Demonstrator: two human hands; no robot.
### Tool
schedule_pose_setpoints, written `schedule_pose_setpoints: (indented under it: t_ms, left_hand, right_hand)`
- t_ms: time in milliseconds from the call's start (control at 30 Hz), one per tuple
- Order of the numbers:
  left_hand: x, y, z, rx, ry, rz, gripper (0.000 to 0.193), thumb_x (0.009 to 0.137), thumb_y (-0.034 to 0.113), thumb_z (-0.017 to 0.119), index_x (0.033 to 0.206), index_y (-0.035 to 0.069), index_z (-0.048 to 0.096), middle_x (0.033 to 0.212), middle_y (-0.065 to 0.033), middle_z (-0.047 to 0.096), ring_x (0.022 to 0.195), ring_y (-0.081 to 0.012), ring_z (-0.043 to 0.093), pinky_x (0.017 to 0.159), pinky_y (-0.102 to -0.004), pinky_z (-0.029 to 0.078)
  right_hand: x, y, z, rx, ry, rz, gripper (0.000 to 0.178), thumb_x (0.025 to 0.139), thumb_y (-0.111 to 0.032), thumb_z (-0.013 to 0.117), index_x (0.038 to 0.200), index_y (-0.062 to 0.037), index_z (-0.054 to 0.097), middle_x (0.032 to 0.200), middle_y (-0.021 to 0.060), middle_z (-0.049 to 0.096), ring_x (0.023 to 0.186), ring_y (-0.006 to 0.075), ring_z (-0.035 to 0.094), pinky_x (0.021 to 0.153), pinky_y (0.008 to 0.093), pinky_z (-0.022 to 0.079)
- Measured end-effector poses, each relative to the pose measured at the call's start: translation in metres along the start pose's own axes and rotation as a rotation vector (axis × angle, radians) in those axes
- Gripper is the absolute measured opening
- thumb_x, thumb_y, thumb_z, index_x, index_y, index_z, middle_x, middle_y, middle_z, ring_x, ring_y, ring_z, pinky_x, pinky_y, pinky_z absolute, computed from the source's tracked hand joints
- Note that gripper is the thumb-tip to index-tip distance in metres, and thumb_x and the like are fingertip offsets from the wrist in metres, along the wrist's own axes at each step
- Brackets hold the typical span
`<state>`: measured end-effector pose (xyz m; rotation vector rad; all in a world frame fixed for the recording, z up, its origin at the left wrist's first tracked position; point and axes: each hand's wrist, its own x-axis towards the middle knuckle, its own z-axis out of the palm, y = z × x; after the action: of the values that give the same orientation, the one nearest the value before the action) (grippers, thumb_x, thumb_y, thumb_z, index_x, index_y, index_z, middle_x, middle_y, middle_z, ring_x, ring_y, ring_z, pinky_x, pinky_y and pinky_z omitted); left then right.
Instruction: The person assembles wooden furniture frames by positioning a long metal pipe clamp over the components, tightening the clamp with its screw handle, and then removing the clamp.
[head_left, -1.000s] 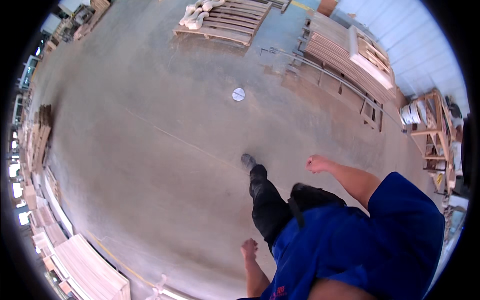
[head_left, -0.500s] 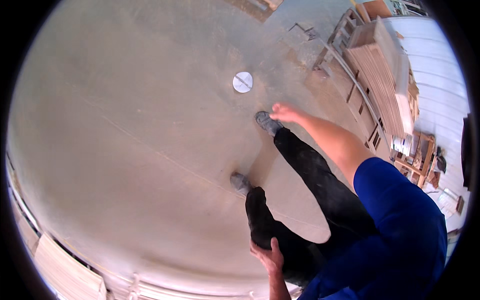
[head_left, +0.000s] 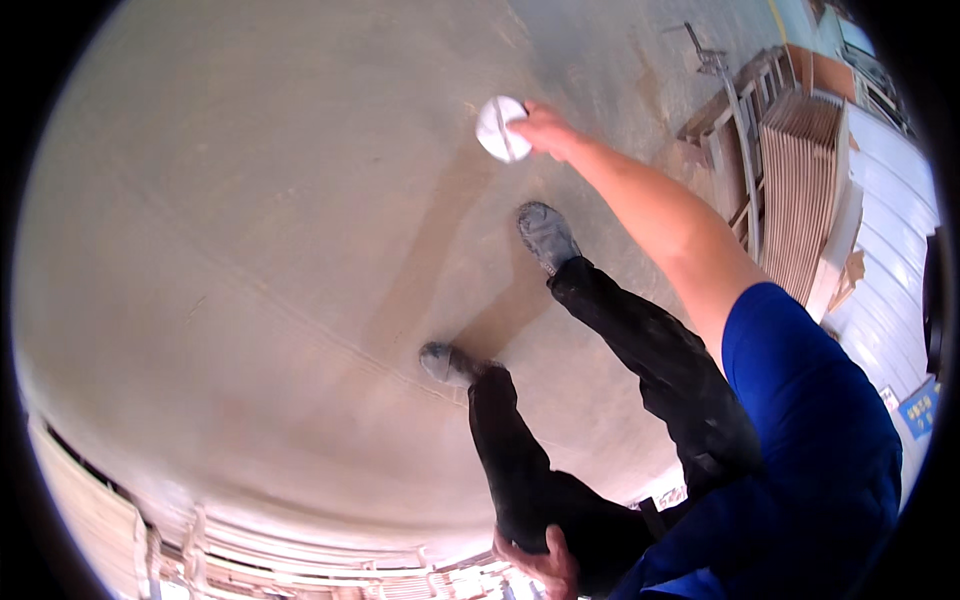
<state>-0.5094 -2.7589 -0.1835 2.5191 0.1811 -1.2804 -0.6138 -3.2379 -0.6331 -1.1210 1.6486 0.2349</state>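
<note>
— Where is the white disc [head_left: 491,130]?
— On or just above the floor [head_left: 260,190], which I cannot tell; its right edge is pinched in the right hand [head_left: 548,132].
— And the left hand [head_left: 545,566]?
— Thumb spread wide, against the black trouser leg [head_left: 515,440].
— The risk?
— Possibly a slip: one-edge hold, most of the disc unsupported.

Right arm [head_left: 672,222]: extended forward and down from the shoulder, elbow nearly straight, forearm bare. Right wrist [head_left: 582,151]: roughly in line with the forearm. Right hand [head_left: 550,132]: at full reach, just beyond the right foot [head_left: 548,236], fingers drawn in to a grip. Left hand [head_left: 540,565]: at the lower edge of view, placed against the bent left leg [head_left: 512,430] near the knee, thumb spread away from the fingers
</note>
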Motion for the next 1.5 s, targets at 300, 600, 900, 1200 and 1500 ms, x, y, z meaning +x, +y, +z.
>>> schedule_pose_setpoints:
  t_ms: [300,600,900,1200,1500]
  left_hand:
    - [-0.031,0.149,-0.034,-0.821,-0.126,0.159,0.063,0.098,0.018,0.063,0.150,-0.007,0.036,0.146,-0.0214,0.047,0.130,-0.0300,0.051,0.109,-0.0426,0.042]
    - [-0.161,0.166,-0.146,-0.504,0.400,0.802,0.062,0.100,0.004,0.056,0.154,-0.010,0.028,0.150,-0.0284,0.042,0.137,-0.0372,0.047,0.110,-0.0436,0.042]
    - [-0.234,-0.018,-0.265,-0.463,0.409,0.752,0.092,0.093,0.020,0.070,0.160,-0.005,0.011,0.159,-0.0336,0.023,0.147,-0.0462,0.032,0.114,-0.0503,0.037]
    - [-0.295,-0.273,-0.319,-1.338,0.686,0.402,0.016,0.101,0.016,0.066,0.103,0.000,0.070,0.088,0.0005,0.067,0.082,-0.0065,0.058,0.073,-0.0252,0.050]
    - [-0.338,-0.421,-0.326,-1.552,0.765,0.103,0.019,0.100,0.019,0.068,0.093,0.002,0.069,0.082,0.0014,0.066,0.076,-0.0051,0.056,0.064,-0.0255,0.047]
  right_hand:
    - [-0.387,-0.188,-0.012,0.656,-1.075,0.019,0.029,0.101,-0.012,0.062,0.129,-0.0063,0.058,0.116,0.0046,0.067,0.106,0.0170,0.067,0.091,0.0410,0.059]
    - [-0.668,-0.245,-0.019,0.007,-1.217,-0.470,0.035,0.103,-0.026,0.063,0.131,-0.0054,0.056,0.110,0.0022,0.067,0.097,0.0116,0.066,0.083,0.0321,0.059]
    - [-0.857,-0.179,0.089,-0.106,-1.283,-0.602,0.034,0.107,-0.020,0.054,0.134,-0.0010,0.058,0.118,0.0060,0.068,0.107,0.0141,0.064,0.092,0.0343,0.055]
    - [-1.072,-0.081,0.249,-0.807,-1.262,-1.271,0.019,0.099,-0.019,0.065,0.105,-0.0023,0.070,0.085,0.0019,0.069,0.077,0.0095,0.061,0.069,0.0306,0.051]
    - [-1.166,0.001,0.381,-1.299,-1.694,-0.979,0.011,0.098,-0.011,0.065,0.097,-0.0013,0.069,0.077,0.0014,0.064,0.072,0.0085,0.057,0.065,0.0292,0.050]
